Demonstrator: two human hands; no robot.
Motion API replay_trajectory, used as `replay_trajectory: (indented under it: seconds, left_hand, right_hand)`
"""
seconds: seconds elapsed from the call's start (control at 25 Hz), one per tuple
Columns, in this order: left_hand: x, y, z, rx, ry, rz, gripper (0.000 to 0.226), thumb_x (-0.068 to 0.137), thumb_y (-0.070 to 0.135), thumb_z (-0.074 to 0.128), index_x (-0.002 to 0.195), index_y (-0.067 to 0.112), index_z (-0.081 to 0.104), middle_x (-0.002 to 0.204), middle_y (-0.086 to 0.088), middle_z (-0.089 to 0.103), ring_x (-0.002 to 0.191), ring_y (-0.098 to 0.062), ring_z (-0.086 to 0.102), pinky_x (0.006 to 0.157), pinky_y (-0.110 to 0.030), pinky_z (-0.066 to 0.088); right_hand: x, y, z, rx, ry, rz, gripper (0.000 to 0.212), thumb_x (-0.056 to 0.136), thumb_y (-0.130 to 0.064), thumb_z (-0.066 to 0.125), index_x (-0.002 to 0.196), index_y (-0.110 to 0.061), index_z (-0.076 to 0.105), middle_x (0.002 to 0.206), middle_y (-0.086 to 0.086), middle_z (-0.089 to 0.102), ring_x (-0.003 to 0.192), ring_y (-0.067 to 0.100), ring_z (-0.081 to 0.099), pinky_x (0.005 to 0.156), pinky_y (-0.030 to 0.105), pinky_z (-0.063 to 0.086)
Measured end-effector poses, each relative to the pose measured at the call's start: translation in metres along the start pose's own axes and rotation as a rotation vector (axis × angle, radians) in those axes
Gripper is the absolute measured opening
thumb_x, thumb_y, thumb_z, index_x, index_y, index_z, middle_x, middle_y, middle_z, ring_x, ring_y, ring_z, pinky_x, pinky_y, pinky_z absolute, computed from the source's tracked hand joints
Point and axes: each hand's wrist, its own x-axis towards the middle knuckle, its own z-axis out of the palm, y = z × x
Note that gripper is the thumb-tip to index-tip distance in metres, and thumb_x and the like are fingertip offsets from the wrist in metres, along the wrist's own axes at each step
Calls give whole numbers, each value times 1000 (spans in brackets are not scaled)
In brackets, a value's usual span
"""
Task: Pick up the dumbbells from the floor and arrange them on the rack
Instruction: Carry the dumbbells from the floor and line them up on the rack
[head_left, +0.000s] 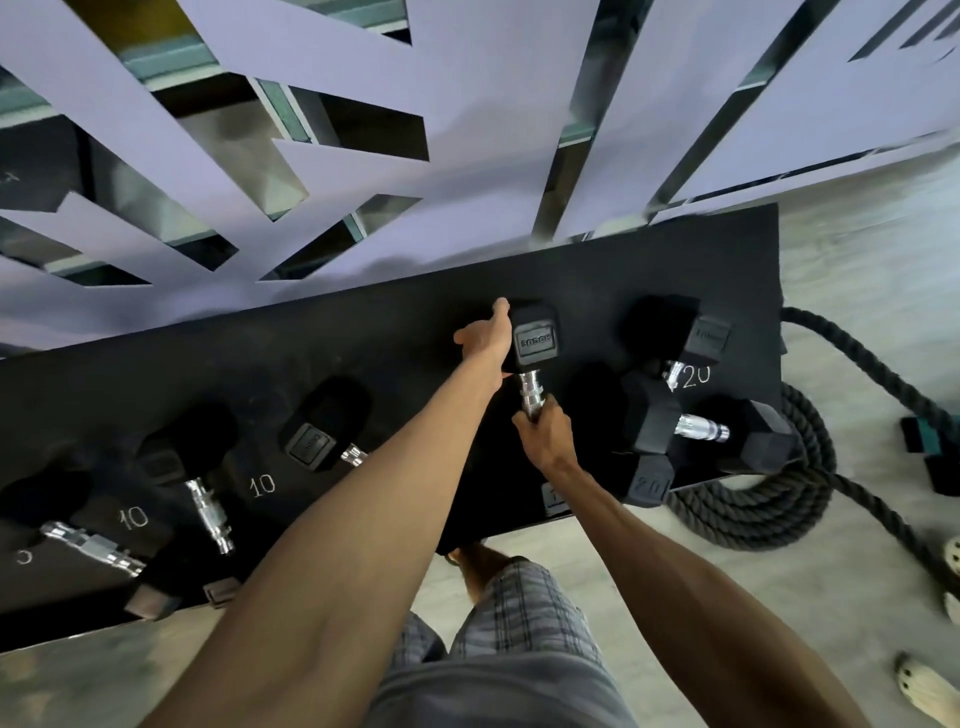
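While on rack (363, 338), dumbbell (535, 340) in right hand (545, 436).

Soft, even indoor light, moderately bright, with no hard shadows. The pale wall panels (493, 104) across the top look smeared, with the strongest motion blur at the upper right. The black rack (363, 338) swallows detail, and the dumbbells (184, 444) nearly merge into it. Their chrome handles (208, 514) show small white glints. Straight edges bow toward the frame's borders.

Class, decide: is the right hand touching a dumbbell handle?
Touching. The head view shows the right hand with fingers curled round the chrome handle of the dumbbell.
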Motion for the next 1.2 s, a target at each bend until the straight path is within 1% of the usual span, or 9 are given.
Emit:
replay_trajectory:
  seconds: [0.44,0.64,0.72,0.8,0.84,0.92,1.0,1.12,1.2]
  left_hand:
    - [25,-22,8,129,98,1,68,94,56,48,140,8,36,132,-16,53,114,-34,57,93,-50,54]
    - [19,-23,0,240,108,78,69,97,60,35,140,6,40,133,-14,55,118,-31,57,101,-47,50]
    - [13,-24,-6,317,108,137,65,98,57,34,136,6,45,131,-13,56,116,-31,58,100,-47,50]
    - [7,-26,-21,413,114,182,57,99,52,36,130,5,49,126,-13,59,109,-31,63,95,-47,54]
    - [5,-30,-31,452,113,188,52,100,48,38,125,5,53,119,-15,63,101,-31,67,90,-46,57]
    - [-1,-41,-55,494,102,174,39,99,37,42,111,4,60,102,-16,71,85,-29,72,78,-42,62]
    - [-4,-57,-82,460,102,166,32,98,28,44,101,3,65,91,-16,73,75,-28,73,70,-37,62]
    - [-2,-86,-119,323,186,160,31,95,20,44,92,0,68,77,-14,72,55,-22,66,59,-33,58]
    - [2,-109,-144,251,227,154,30,95,17,44,87,0,68,67,-10,68,49,-19,62,50,-28,53]
  right_hand:
    - [10,24,8,-36,-75,29,25,93,-10,56,113,0,47,86,7,58,58,6,51,40,7,37]
    - [7,26,15,-1,-74,55,26,96,-15,55,116,-2,45,91,7,61,62,7,54,46,12,39]
    - [1,24,15,41,-60,65,27,97,-20,55,117,-6,43,99,10,63,72,13,59,57,22,47]
    - [-9,20,18,-44,38,-5,35,94,-23,57,121,-7,42,113,15,59,95,26,61,79,39,53]
    - [-15,18,20,-141,120,-50,38,93,-24,57,123,-7,43,117,17,57,104,30,57,88,45,51]
    - [-27,17,20,-320,308,-131,35,91,-25,56,120,-8,48,115,16,55,106,32,54,90,47,47]
    - [-40,14,19,-359,407,-209,24,92,-24,55,111,-11,51,109,12,56,100,31,55,84,45,48]
    - [-53,12,37,-277,250,-311,7,94,-19,51,98,-14,53,98,6,60,87,26,60,74,43,51]
    - [-61,6,64,-284,85,-356,8,95,-18,49,94,-12,55,93,5,63,83,24,61,69,39,52]
